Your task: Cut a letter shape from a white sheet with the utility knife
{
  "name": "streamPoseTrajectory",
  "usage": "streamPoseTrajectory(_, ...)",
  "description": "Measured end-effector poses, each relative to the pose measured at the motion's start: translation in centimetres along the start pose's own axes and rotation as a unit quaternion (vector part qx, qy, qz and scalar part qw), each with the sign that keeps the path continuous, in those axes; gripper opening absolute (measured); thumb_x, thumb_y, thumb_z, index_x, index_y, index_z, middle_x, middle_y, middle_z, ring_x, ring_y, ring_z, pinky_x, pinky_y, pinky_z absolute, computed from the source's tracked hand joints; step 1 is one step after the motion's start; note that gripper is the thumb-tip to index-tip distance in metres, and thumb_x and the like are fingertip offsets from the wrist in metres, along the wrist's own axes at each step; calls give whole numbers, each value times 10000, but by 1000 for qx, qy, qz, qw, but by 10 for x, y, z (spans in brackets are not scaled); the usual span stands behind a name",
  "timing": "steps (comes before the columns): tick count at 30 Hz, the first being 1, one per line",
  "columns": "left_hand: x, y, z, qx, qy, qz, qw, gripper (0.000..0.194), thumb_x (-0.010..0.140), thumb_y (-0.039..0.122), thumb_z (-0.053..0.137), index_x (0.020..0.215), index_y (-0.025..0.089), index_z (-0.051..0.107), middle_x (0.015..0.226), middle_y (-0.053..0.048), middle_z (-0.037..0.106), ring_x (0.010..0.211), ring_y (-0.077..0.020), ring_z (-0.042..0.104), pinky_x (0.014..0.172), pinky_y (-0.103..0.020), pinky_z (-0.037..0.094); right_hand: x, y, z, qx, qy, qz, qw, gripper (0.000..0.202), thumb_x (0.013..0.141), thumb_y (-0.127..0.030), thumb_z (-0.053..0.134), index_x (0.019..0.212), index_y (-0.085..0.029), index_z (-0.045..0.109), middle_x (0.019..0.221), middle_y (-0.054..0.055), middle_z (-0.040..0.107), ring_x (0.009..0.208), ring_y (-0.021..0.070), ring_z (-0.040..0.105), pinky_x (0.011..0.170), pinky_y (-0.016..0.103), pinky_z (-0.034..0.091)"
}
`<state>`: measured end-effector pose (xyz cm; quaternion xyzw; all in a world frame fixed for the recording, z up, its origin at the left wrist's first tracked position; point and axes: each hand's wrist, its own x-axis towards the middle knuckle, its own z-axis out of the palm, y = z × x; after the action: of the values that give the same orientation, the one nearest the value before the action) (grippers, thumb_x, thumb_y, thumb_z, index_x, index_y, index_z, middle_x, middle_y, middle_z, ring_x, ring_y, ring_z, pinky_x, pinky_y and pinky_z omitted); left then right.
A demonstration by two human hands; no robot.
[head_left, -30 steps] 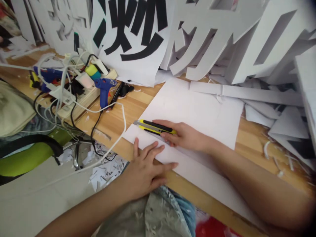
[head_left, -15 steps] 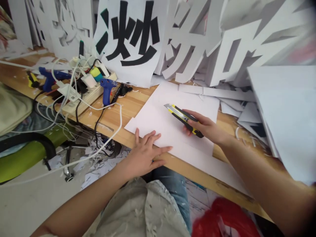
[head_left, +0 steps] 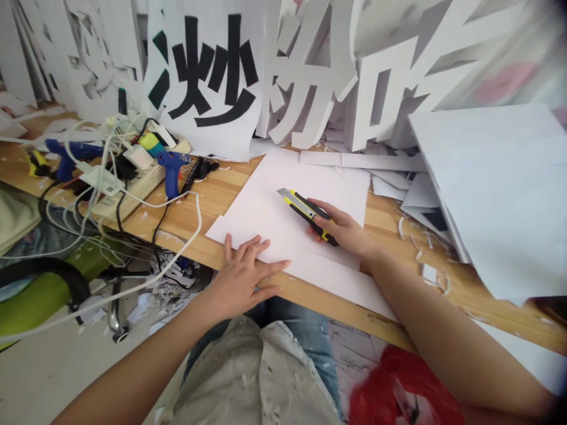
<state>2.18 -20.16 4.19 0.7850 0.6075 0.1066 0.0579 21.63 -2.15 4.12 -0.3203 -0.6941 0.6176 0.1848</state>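
Your right hand point(head_left: 339, 229) grips the utility knife point(head_left: 305, 209) around its rear half, thumb on top; its blade point(head_left: 282, 192) points far left, beyond those fingers, over the white sheet point(head_left: 261, 198). Your left hand point(head_left: 241, 277) grasps nothing: its fingers spread at the sheet's near edge, left of the knife and nearer you.

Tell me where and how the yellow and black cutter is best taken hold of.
I'd take the cutter by the rear of its handle, coming from the right, much as the right hand holds it now. The long, slim body points its bare blade away, toward the upper left of the view, so that end is the one to avoid.
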Motion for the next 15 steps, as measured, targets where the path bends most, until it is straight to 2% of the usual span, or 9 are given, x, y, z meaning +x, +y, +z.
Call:
streamPoseTrajectory(7,1,-2,3,14,-1,7,1000,468,834,519,460,1288,421,407,1309,-102,366,1275,-328,284,977,-689,61,1,4,-4,14,-27,-17,999,563,837,-363,501,1348,-198,330,720,-2,600,561,109,510,559,272,442)
streamPoseTrajectory(15,4,-1,4,38,-13,11,999,469,829,512,477,1281,400,428,1314,-111,353,1281,-331,282,988,-675,60,0,4,-2,-9,36,-36,999,500,870,-367,447,1332,-215,332,671,-24,559,509,104,498,527,272,447)
